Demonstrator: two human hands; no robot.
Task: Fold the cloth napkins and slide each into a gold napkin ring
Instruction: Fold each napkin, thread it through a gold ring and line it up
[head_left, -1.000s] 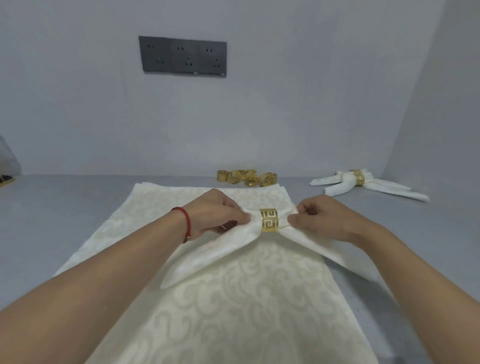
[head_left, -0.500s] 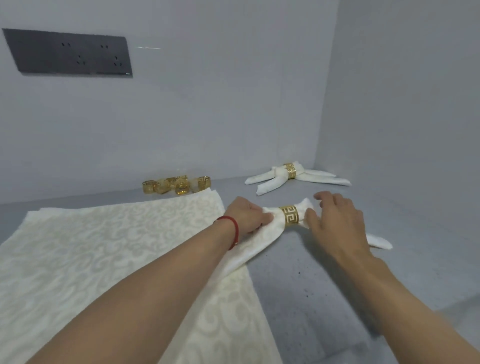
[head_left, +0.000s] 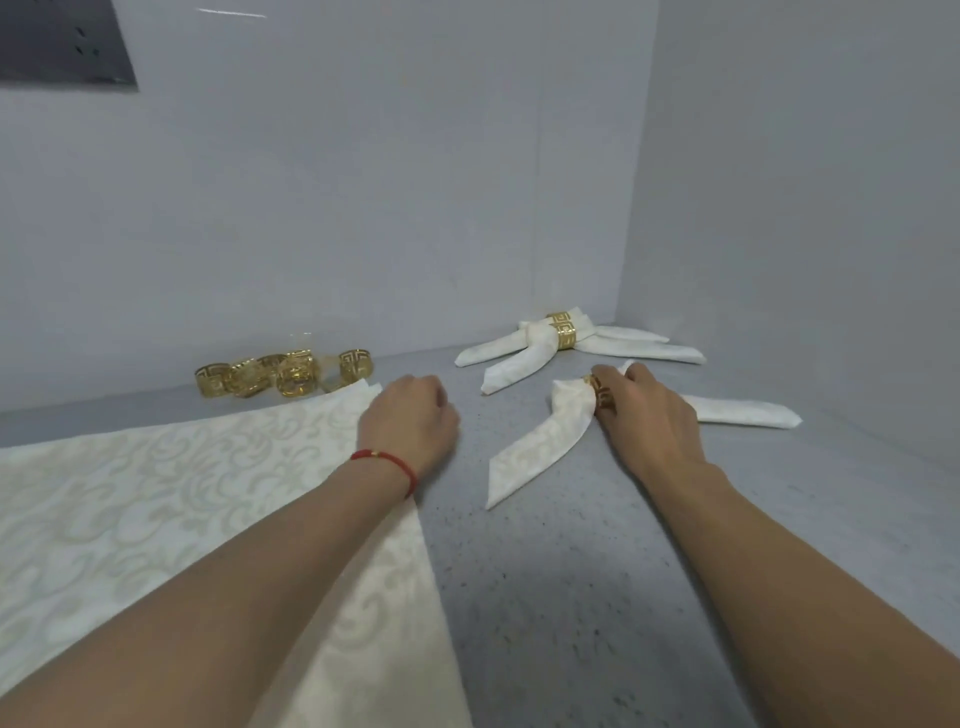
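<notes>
right hand (head_left: 649, 415) is down on the ringed napkin (head_left: 540, 441), fingers curled over its gold napkin ring (head_left: 602, 397) at the far right of the table (head_left: 571, 597), just near of the two finished napkins (head_left: 524, 353) in the corner. left hand (head_left: 410, 426) is off the cloth, loosely curled, holding nothing, hovering at the right edge of the stack of flat napkins (head_left: 156, 519).

risks from here: that ring looks to sit on a pinched waist of cloth, so if the right hand drags as it lets go, the ring could slide along and the two tails would go slack. the near tail points back toward the person, so a forearm sweeping across could catch it and twist the fold.

the loose gold rings (head_left: 280, 374) lie in a bunch by the far wall, touching one another; a quick grab there could knock several rolling. and the top flat napkin lies under the left forearm, so lifting it by one corner might pull up the sheet below with it.
</notes>
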